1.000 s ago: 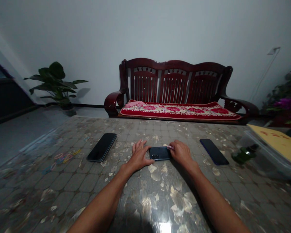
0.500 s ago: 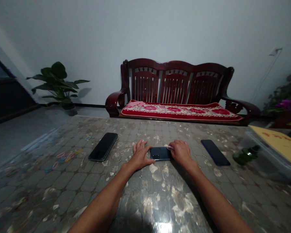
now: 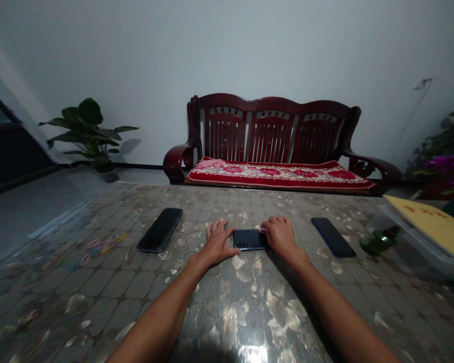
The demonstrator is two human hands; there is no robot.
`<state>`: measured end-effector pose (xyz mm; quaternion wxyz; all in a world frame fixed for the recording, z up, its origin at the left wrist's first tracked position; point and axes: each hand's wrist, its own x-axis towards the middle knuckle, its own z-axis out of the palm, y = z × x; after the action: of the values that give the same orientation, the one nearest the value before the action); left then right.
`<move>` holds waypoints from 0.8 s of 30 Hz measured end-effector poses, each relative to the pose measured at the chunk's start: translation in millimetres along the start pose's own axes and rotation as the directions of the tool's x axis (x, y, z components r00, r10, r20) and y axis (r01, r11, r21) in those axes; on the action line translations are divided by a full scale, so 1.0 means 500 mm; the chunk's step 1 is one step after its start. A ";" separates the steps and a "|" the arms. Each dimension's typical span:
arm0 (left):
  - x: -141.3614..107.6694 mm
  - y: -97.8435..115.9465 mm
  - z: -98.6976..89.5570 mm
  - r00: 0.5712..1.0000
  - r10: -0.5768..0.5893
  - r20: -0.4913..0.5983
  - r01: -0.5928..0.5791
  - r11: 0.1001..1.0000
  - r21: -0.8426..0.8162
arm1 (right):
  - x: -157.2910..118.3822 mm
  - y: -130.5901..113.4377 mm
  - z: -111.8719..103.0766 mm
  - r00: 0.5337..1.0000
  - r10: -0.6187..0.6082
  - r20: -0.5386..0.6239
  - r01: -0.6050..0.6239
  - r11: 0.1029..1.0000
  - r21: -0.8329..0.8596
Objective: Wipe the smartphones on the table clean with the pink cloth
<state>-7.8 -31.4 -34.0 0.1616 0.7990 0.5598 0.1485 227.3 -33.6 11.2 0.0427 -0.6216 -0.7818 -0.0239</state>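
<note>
Middle phone: lies back up and flat on the patterned table [image 3: 98, 282], between the two hands; the middle phone [image 3: 253, 240] has its camera block [image 3: 242, 245] at the left end.
Left hand: the left hand [image 3: 216, 244] is spread, thumb at the near left corner and forefinger at the far left corner, bracketing that end; whether it presses down, I cannot tell.
Right hand: the right hand [image 3: 282, 236] pinches a small pinkish thing [image 3: 263, 230] at the far edge of the phone, near its right end; the thing is too small to name.
Just changed: the right hand has edged slightly inward over the phone, while the left hand has stayed at its end. That looks like a small adjustment of the pinkish thing against a steadied phone, as I judge it.
Black phone: face up to the left, the black phone [image 3: 160, 230] lies slantwise, apart from the left hand.
Coloured bands: loose bands [image 3: 108, 245] lie scattered farther left.
Blue-edged phone: the blue-edged phone [image 3: 333, 237] lies slantwise to the right.
Green bottle: the green bottle [image 3: 378, 243] is beside a clear plastic box [image 3: 412, 257] with a yellow sheet [image 3: 431, 222] over its top.
Wooden bench: beyond the table, the bench [image 3: 276, 103] carries a red floral cover [image 3: 268, 171].
</note>
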 end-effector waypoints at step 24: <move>0.010 -0.005 0.001 0.995 -0.085 0.049 0.087 0.996 -0.031 | 0.047 -0.061 0.017 0.995 -0.096 -0.014 0.097 0.995 0.024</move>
<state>-8.0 -26.1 -35.2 0.1942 0.7748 0.5871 0.1315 192.3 -17.1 5.5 0.0543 -0.5824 -0.8109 -0.0204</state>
